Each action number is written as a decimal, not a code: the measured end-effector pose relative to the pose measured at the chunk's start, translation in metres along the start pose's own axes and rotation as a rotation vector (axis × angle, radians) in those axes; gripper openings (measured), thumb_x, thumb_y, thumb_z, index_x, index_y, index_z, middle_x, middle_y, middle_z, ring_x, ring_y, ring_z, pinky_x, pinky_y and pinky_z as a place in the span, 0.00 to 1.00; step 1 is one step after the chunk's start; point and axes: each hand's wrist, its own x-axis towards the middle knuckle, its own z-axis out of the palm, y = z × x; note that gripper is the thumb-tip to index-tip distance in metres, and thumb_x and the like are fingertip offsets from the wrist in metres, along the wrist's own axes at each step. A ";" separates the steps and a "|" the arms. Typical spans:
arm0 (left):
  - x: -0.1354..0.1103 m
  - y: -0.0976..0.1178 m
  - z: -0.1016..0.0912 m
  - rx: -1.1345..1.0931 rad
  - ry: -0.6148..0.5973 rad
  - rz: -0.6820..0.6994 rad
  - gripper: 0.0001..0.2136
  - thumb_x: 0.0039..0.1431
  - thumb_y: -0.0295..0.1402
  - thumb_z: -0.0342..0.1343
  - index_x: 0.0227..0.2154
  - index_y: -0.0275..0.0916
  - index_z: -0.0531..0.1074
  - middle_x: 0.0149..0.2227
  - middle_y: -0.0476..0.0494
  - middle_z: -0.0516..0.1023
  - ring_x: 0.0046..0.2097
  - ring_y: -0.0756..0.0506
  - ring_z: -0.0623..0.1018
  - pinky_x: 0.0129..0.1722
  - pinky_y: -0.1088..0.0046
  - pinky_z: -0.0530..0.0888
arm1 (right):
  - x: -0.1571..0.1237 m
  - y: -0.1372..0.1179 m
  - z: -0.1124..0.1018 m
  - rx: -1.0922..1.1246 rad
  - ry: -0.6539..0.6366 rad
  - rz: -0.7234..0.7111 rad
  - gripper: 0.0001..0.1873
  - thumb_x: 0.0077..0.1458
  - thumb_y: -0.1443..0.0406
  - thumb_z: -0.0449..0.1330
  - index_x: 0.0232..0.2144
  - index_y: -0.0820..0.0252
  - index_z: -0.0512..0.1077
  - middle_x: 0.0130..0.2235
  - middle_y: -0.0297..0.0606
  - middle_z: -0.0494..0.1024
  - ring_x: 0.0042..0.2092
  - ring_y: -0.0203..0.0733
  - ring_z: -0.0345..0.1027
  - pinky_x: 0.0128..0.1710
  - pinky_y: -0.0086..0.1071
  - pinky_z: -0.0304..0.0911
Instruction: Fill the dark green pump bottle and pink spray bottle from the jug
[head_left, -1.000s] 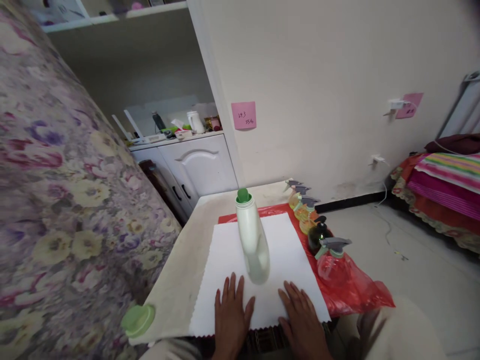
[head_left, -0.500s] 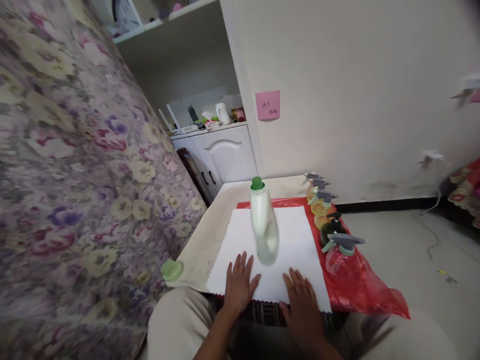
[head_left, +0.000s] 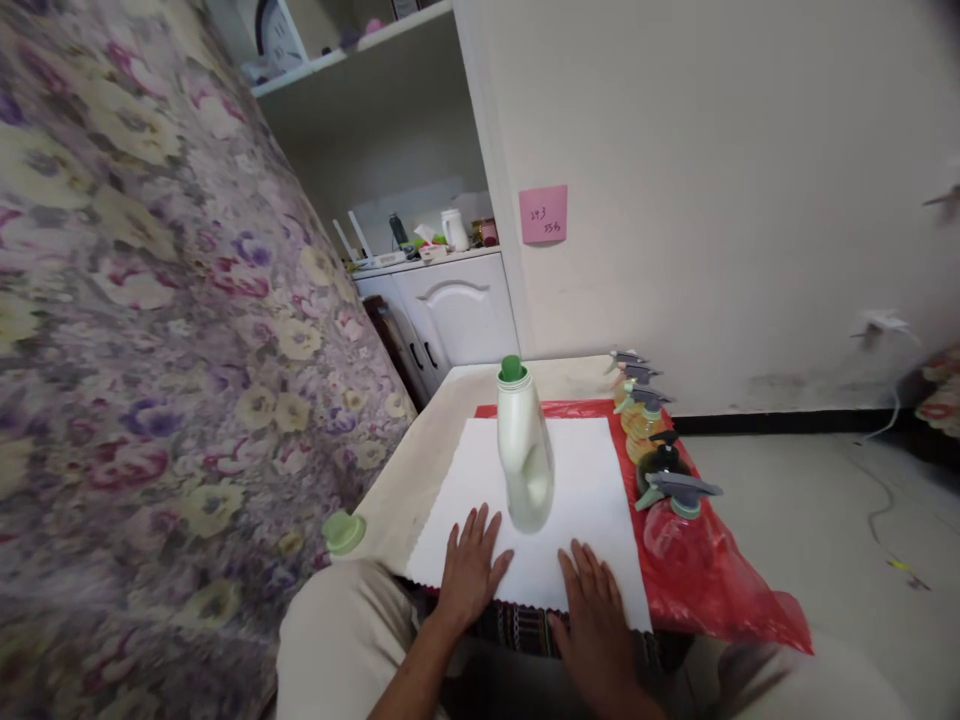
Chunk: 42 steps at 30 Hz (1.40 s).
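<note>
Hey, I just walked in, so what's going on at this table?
A seated person rests both empty hands, left and right, fingers spread, on the near part of a white sheet. Neither hand touches the tall, pale green plastic bottle standing upright just beyond them, its green spout uncovered. A round, light green plastic cap sits at the table's near left corner. Spray and pump bottles line the right side, by shiny red plastic sheeting.

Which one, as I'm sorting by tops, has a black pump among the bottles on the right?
The dark bottle, second from the row's front; the other bottles there have grey triggers.
</note>
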 end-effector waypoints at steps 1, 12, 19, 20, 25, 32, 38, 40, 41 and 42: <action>0.000 0.000 0.000 0.004 0.001 0.001 0.25 0.66 0.44 0.43 0.63 0.44 0.55 0.66 0.38 0.56 0.65 0.38 0.58 0.60 0.54 0.58 | 0.000 0.000 0.001 0.004 0.014 -0.004 0.37 0.51 0.69 0.54 0.63 0.57 0.52 0.66 0.44 0.55 0.67 0.52 0.43 0.62 0.51 0.44; 0.005 -0.004 0.007 -0.005 0.073 -0.014 0.24 0.64 0.44 0.44 0.61 0.44 0.59 0.65 0.39 0.59 0.65 0.37 0.60 0.59 0.52 0.59 | 0.002 0.007 0.013 -0.048 -0.014 -0.044 0.43 0.47 0.68 0.58 0.65 0.56 0.48 0.67 0.43 0.53 0.67 0.54 0.42 0.63 0.52 0.43; 0.014 0.001 0.005 -0.031 0.080 -0.043 0.23 0.64 0.42 0.44 0.59 0.39 0.64 0.63 0.36 0.62 0.64 0.35 0.59 0.60 0.49 0.57 | 0.010 -0.001 -0.006 -0.051 -0.145 0.043 0.45 0.44 0.72 0.57 0.65 0.57 0.48 0.69 0.40 0.48 0.68 0.50 0.36 0.65 0.50 0.39; 0.015 0.002 0.006 -0.036 0.084 -0.044 0.24 0.63 0.42 0.43 0.59 0.39 0.64 0.63 0.36 0.62 0.65 0.35 0.59 0.60 0.49 0.57 | 0.012 -0.001 -0.008 -0.040 -0.163 0.052 0.45 0.44 0.71 0.57 0.65 0.57 0.48 0.69 0.40 0.47 0.69 0.50 0.35 0.66 0.50 0.38; 0.020 0.003 0.008 -0.077 0.098 -0.041 0.25 0.64 0.43 0.38 0.59 0.37 0.64 0.64 0.35 0.61 0.65 0.35 0.57 0.60 0.48 0.56 | 0.016 0.000 -0.011 0.001 -0.228 0.100 0.44 0.47 0.67 0.58 0.65 0.55 0.46 0.69 0.40 0.45 0.69 0.50 0.33 0.66 0.50 0.35; 0.024 0.004 0.006 -0.095 0.107 -0.035 0.27 0.64 0.43 0.35 0.58 0.36 0.64 0.64 0.34 0.61 0.65 0.34 0.56 0.59 0.47 0.57 | 0.019 0.004 -0.013 0.027 -0.260 0.102 0.44 0.50 0.63 0.58 0.66 0.54 0.44 0.69 0.40 0.43 0.69 0.49 0.29 0.67 0.49 0.31; 0.025 0.005 0.002 -0.097 0.096 -0.033 0.27 0.64 0.43 0.35 0.58 0.35 0.64 0.63 0.33 0.61 0.65 0.34 0.58 0.59 0.47 0.58 | 0.019 0.005 -0.013 0.045 -0.266 0.096 0.43 0.52 0.60 0.58 0.66 0.55 0.43 0.69 0.41 0.43 0.69 0.49 0.29 0.67 0.49 0.29; 0.025 0.006 0.001 -0.082 0.103 -0.039 0.26 0.64 0.42 0.35 0.58 0.35 0.65 0.63 0.33 0.62 0.64 0.34 0.58 0.58 0.47 0.58 | 0.019 0.005 -0.012 0.042 -0.266 0.105 0.42 0.52 0.60 0.57 0.66 0.55 0.44 0.69 0.42 0.44 0.69 0.49 0.29 0.67 0.50 0.30; 0.025 0.006 0.001 -0.075 0.105 -0.041 0.26 0.64 0.42 0.36 0.58 0.35 0.65 0.63 0.33 0.62 0.64 0.34 0.59 0.58 0.47 0.58 | 0.019 0.004 -0.012 0.041 -0.265 0.106 0.42 0.52 0.60 0.57 0.66 0.56 0.45 0.69 0.42 0.44 0.69 0.49 0.29 0.67 0.50 0.30; 0.025 0.007 0.001 -0.069 0.106 -0.043 0.26 0.64 0.42 0.36 0.58 0.35 0.65 0.63 0.33 0.62 0.64 0.34 0.59 0.58 0.48 0.58 | 0.019 0.004 -0.012 0.040 -0.262 0.107 0.42 0.52 0.60 0.57 0.66 0.56 0.45 0.69 0.42 0.44 0.69 0.49 0.29 0.67 0.50 0.30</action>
